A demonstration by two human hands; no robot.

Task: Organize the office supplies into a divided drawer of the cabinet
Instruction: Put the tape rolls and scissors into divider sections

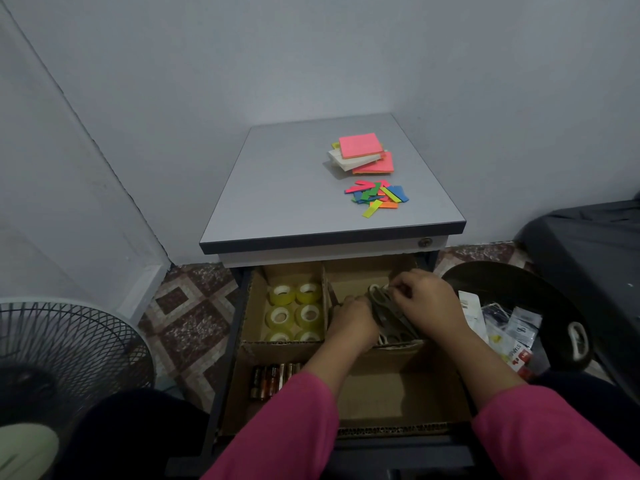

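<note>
The cabinet's open drawer (242,358) holds cardboard dividers. Its back left compartment contains several tape rolls (294,311). Batteries (272,379) lie in the front left compartment. Both hands are in the back right compartment over a bundle of grey scissors (388,311). My left hand (351,322) grips the bundle's left side, fingers curled down. My right hand (424,303) pinches the scissors near their handles. On the cabinet top (287,188) lie a pile of sticky note pads (363,155) and a heap of coloured flag strips (377,197).
A black bin (568,299) with packaging scraps stands right of the drawer. A fan (62,358) stands at the lower left on the tiled floor. Walls close in behind and to the left of the cabinet. A dark object sits at the far right.
</note>
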